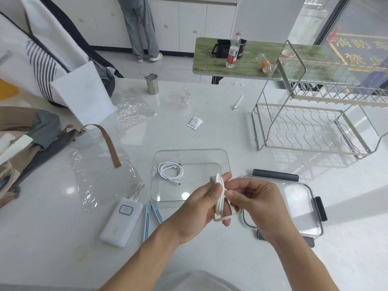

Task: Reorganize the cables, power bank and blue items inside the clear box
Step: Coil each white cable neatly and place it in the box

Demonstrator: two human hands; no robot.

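Note:
The clear box (225,158) sits open at the table's middle with one coiled white cable (170,171) inside. In front of the box, my left hand (197,208) grips a second white cable (220,198) wound into a coil, and my right hand (256,202) pinches its loose end. The white power bank (120,223) lies left of the box with a short cable plugged into it. Two blue strips (152,215) lie between the power bank and my left wrist.
The box's lid (302,204) with dark clips lies to the right. A wire dish rack (315,122) stands at the back right. Clear plastic sheets (100,177), bags, a steel cup (151,84) and a small sachet (194,123) lie on the white table. A person stands at the far counter.

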